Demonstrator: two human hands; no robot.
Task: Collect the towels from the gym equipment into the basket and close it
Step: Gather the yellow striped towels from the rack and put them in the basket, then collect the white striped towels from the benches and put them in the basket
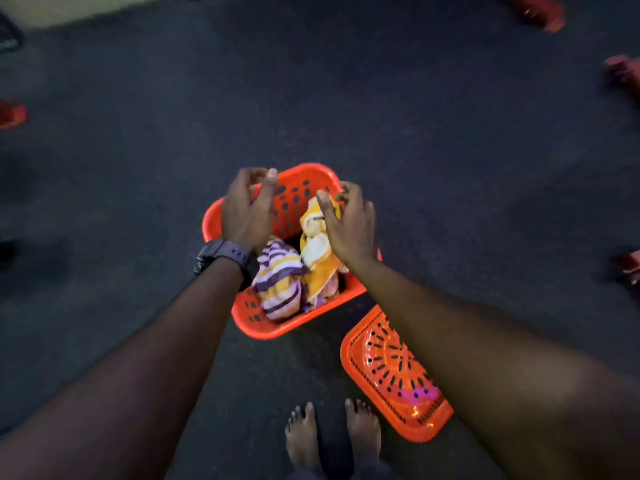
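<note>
Bare feet (332,438) stand on dark speckled floor (450,150) beside orange basket (249,306).

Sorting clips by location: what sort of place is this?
Probably a gym floor: dark speckled rubber-like flooring and red equipment feet at the edges. An orange basket of towels stands there.

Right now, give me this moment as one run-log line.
basket: open, on floor | towels: inside | lid: off, on floor beside basket | left hand, right hand: above basket, holding nothing
</note>
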